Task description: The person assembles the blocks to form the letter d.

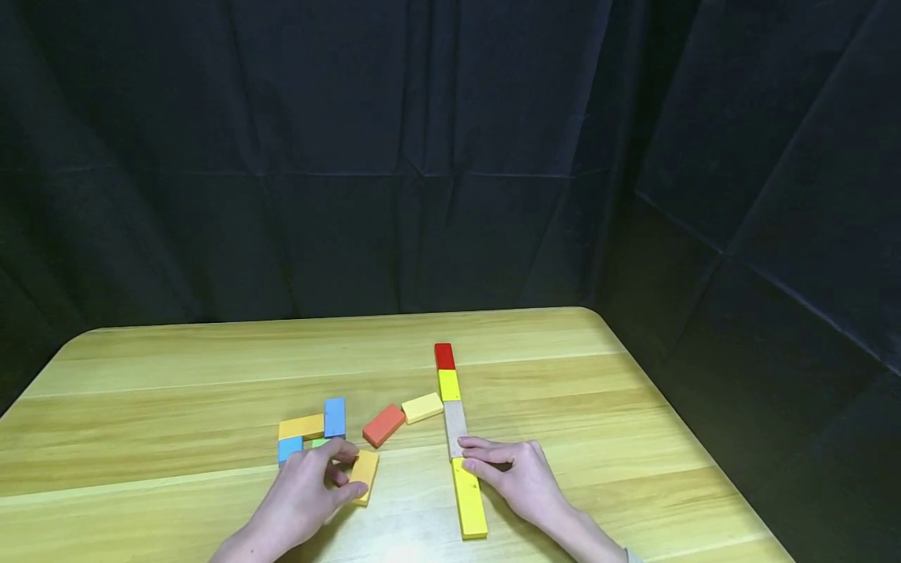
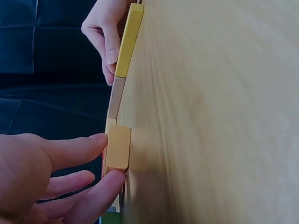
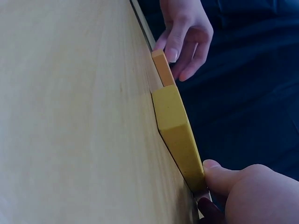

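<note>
So, far left on the table (image 1: pixel 141 391), a rear orange block (image 1: pixel 300 428) is set with two blue blocks (image 1: pixel 335 417) and a green block (image 1: pixel 320 442), mostly hidden by the left hand (image 1: pixel 306 485). By that hand the held orange block (image 1: pixel 366 467) is pinched, thumb toward its near end; full contact with the table can't be confirmed.

Handling, judged: light, stiff, likely painted wood, not fragile, slightly slippery on smooth faces. Best gripped across the narrow sides or at both short ends. Long axis is laid near-to-far, far end swung slightly right.

Next right, an orange-red block (image 1: pixel 383 424) and a cream block (image 1: pixel 422 407) are laid skewed, right ends farther away; cream's right end is set at the row, contact unclear.

Row, far to near: red block (image 1: pixel 445 356), yellow block (image 1: pixel 449 385), grey block (image 1: pixel 454 426), long yellow block (image 1: pixel 469 504). Lined end to end, far end leaning left. Grey/long-yellow seam is touched by the right hand (image 1: pixel 524 481), fingers loose, no grasp seen.
</note>
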`<move>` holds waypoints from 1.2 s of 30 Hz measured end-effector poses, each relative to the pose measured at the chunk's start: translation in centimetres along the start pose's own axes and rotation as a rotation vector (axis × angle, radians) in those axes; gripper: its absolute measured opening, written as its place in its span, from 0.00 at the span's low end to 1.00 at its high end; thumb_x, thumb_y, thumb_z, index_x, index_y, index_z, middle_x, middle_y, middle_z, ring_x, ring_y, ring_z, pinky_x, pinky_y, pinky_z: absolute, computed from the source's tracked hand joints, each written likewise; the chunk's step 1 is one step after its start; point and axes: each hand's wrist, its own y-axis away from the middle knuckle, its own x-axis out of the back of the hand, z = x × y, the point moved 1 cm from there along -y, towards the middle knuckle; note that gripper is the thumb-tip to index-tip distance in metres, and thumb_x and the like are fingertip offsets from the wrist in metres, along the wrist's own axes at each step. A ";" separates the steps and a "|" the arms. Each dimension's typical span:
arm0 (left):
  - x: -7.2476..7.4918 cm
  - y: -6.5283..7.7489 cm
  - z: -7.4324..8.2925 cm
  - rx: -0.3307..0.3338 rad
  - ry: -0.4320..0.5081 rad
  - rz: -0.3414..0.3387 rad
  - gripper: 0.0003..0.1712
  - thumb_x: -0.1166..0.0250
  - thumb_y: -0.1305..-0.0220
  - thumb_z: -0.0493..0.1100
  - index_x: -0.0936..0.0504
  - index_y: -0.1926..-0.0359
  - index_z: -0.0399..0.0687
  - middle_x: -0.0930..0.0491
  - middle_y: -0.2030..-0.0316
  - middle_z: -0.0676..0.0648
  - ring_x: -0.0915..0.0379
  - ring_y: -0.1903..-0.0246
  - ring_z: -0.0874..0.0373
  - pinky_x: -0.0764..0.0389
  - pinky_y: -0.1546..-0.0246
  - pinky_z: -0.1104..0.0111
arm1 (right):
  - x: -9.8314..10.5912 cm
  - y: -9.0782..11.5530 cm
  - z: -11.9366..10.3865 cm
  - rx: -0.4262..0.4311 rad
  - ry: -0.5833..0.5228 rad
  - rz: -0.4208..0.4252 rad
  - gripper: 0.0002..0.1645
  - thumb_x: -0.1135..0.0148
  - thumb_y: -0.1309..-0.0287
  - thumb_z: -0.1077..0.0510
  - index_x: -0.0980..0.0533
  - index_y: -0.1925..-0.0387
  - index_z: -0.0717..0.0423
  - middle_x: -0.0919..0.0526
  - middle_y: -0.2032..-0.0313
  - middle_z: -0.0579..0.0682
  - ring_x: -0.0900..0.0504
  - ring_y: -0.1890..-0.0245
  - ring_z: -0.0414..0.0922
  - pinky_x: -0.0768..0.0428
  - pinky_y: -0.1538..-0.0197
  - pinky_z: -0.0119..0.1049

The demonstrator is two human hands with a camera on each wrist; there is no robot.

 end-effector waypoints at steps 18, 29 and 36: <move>1.2 0.0 -0.4 0.006 0.117 -0.193 0.25 0.22 0.51 0.38 0.19 0.51 0.43 0.20 0.68 0.53 0.25 0.66 0.62 0.21 0.70 0.74 | 0.0 0.1 0.0 0.007 0.009 0.002 0.09 0.27 0.45 0.48 0.11 0.61 0.42 0.14 0.54 0.29 0.16 0.49 0.35 0.21 0.39 0.39; 0.3 0.0 -0.5 -0.025 0.110 -0.103 0.20 0.21 0.53 0.36 0.17 0.57 0.45 0.18 0.67 0.54 0.24 0.69 0.67 0.21 0.68 0.76 | 0.0 0.0 0.1 0.006 0.004 0.005 0.09 0.27 0.45 0.48 0.11 0.61 0.41 0.14 0.54 0.29 0.17 0.48 0.36 0.22 0.39 0.39; 0.2 0.0 -0.4 -0.040 0.116 -0.109 0.17 0.22 0.51 0.37 0.18 0.60 0.45 0.20 0.68 0.54 0.25 0.69 0.69 0.21 0.67 0.75 | 0.0 -0.1 0.2 0.020 0.009 0.011 0.10 0.27 0.45 0.48 0.11 0.61 0.42 0.14 0.55 0.29 0.16 0.48 0.36 0.21 0.39 0.38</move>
